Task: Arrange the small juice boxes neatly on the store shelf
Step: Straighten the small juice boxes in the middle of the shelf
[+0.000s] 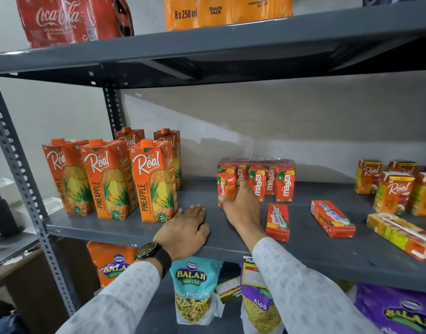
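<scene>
Several small red Maaza juice boxes [270, 180] stand upright in rows at the middle of the grey shelf [135, 227]. My right hand [241, 206] grips one upright small Maaza box [225, 185] at the left front of that group. Two more small Maaza boxes lie flat on the shelf, one [277, 221] just right of my right wrist and one [332, 218] further right. My left hand [185, 227] rests flat on the shelf's front edge, holding nothing, fingers apart.
Tall Real pineapple cartons [151, 179] stand at the left. Small Real juice boxes [392, 191] stand at the far right, with a multi-box pack [402, 235] lying in front. Balaji snack bags [192, 290] hang below. The upper shelf carries soda packs.
</scene>
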### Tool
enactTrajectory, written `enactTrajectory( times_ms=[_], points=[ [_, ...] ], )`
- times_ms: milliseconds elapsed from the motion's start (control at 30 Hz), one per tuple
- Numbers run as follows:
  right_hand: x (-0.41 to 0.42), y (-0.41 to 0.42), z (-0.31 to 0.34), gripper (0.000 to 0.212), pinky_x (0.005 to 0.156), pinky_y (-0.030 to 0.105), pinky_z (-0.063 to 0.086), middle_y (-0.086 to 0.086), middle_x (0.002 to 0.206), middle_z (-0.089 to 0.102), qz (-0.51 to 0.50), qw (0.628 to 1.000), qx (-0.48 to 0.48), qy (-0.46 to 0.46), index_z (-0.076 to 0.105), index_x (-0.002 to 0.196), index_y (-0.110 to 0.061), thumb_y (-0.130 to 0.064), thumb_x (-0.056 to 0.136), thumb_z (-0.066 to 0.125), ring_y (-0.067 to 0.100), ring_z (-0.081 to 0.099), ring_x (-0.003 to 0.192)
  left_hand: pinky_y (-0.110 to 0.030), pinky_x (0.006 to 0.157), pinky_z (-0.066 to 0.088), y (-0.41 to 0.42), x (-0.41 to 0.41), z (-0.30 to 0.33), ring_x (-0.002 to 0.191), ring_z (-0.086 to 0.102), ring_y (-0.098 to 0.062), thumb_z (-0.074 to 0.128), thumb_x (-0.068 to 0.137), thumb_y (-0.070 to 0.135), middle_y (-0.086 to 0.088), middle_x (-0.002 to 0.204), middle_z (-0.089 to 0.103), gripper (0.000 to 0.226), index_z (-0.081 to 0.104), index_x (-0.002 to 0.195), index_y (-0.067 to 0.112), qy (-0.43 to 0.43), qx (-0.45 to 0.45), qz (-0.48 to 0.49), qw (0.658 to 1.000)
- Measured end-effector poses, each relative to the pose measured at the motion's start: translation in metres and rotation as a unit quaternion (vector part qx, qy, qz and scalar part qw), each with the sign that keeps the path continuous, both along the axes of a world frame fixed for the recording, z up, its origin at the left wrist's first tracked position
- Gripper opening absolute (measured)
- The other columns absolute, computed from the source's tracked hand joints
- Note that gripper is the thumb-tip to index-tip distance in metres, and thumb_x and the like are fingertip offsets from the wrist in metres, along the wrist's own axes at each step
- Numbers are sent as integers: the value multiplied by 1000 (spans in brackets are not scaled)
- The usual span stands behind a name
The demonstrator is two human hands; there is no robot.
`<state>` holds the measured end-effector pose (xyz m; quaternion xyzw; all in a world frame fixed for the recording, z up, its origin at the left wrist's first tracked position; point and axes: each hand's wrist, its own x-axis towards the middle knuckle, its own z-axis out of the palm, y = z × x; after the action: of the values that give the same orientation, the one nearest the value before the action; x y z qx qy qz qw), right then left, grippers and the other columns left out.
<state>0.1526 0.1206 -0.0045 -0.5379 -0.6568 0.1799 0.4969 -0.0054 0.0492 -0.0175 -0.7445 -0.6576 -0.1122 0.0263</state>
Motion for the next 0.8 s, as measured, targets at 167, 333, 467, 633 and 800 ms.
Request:
enactTrajectory(
  times_ms=[167,333,467,633,800],
  points=[
    [3,-3,4,45,100,45,54,4,133,65,28,999,-17,-1,52,140,-20,-24,98,67,28,64,123,-35,127,7,2,1,0,156,15,-14,25,103,43,-2,169,20,63,26,160,16,4,3,-1,1000],
    [1,-3,4,47,103,49,53,5,138,63,42,999,-34,3,48,148,-21,-23,102,60,29,61,127,-35,127,8,1,0,0,156,15,-15,26,103,42,-3,169,20,63,26,160,15,1,4,2,1000],
    [1,-2,2,48,105,47,52,5,142,60,49,998,-41,3,46,151,-20,-21,104,57,29,59,130,-35,127,8,0,0,-2,156,17,-15,25,103,43,-3,168,21,63,26,159,15,3,11,7,1000],
    [1,0,2,48,105,47,51,6,141,60,49,998,-47,7,45,151,-19,-22,104,57,30,59,130,-34,126,7,0,2,0,156,16,-15,26,104,42,-2,169,21,62,26,160,16,5,7,11,1000],
    [3,-8,6,67,109,44,49,-1,150,52,17,997,31,64,31,159,-26,-21,100,62,21,51,138,-36,127,9,-3,5,2,156,16,-16,25,104,42,-3,169,20,62,25,160,15,6,-3,6,1000]
  ],
)
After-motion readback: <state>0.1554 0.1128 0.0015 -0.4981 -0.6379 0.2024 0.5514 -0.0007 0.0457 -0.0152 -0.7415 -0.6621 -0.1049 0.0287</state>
